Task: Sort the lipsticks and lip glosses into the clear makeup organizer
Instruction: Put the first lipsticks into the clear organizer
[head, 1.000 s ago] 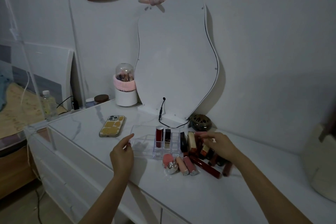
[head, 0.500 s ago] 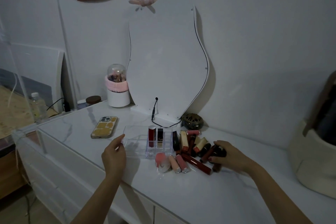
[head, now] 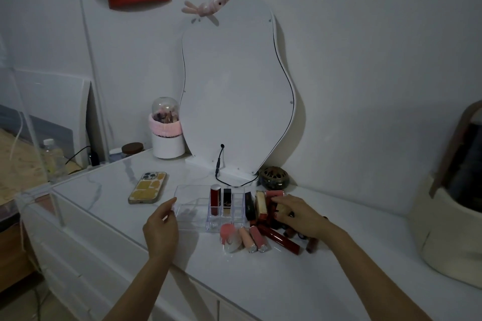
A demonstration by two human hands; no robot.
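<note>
My left hand [head: 161, 227] is touching the left edge of the clear plastic organizer [head: 191, 212] with fingers loosely curled, while my right hand [head: 297, 212] is curling over a pile of glossy lipstick tubes [head: 263, 232] just right of it; whether it grips one, I cannot tell. Two tubes are standing upright in the organizer's slots on the white marbled dresser top [head: 109, 185], before a curvy mirror [head: 234, 91].

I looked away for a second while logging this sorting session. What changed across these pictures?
The right hand went from the back of the lipstick pile out to its right edge, then came back onto the middle; whether it grips one is unclear. The left hand stayed at the clear organizer, and the two lipsticks standing in it are unchanged.
</note>
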